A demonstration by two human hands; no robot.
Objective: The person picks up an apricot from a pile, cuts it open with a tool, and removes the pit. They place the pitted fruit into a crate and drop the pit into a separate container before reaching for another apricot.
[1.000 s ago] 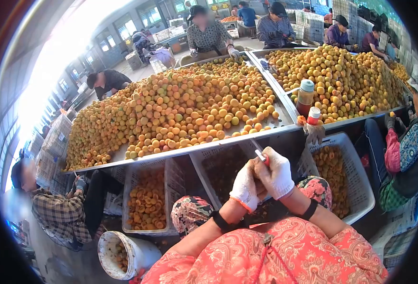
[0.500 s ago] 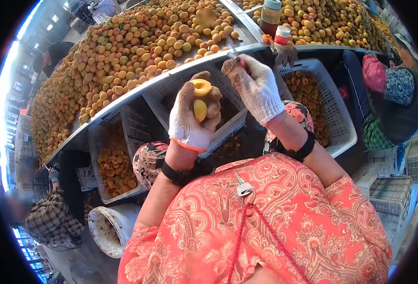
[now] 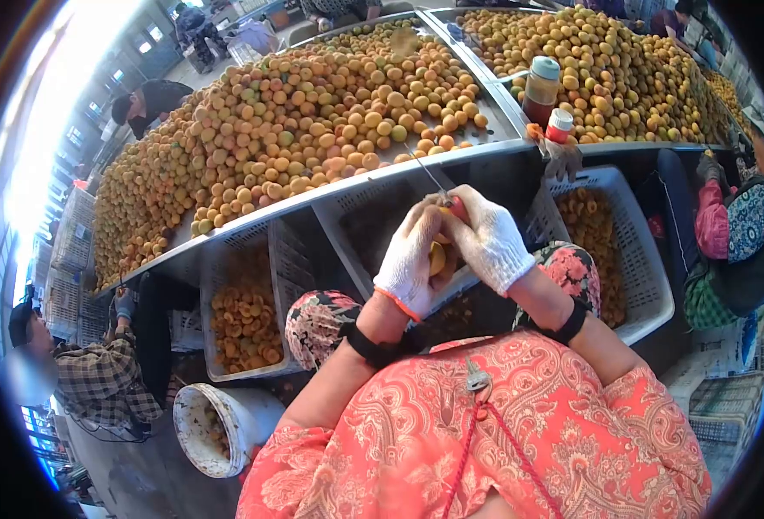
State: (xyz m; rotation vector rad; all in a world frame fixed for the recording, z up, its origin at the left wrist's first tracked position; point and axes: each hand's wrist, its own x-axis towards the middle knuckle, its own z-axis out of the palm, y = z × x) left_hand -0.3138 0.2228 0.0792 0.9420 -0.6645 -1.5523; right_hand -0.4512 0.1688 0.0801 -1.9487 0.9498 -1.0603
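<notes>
My left hand (image 3: 409,259), in a white knit glove stained brown at the fingers, is closed round a yellow-orange apricot (image 3: 436,258), partly hidden by the fingers. Against it, my gloved right hand (image 3: 490,242) grips a small knife (image 3: 458,208) by its red handle. The thin blade points up and to the left, past the fingers. Both hands meet above a grey crate (image 3: 347,229) below the table edge. Whether the blade touches the fruit is hidden by the fingers.
Whole apricots (image 3: 313,121) lie heaped on a metal-rimmed table (image 3: 347,183). Apricot halves fill crates at left (image 3: 243,324) and right (image 3: 585,216). A jar (image 3: 541,91) and a red, white-capped bottle (image 3: 559,126) stand on the rim. A white bucket (image 3: 193,441) and co-workers are nearby.
My hands have come together; the right hand brought the knife to the left hand's fruit. The opened apricot half seen earlier is now mostly covered. The view has shifted upward.
</notes>
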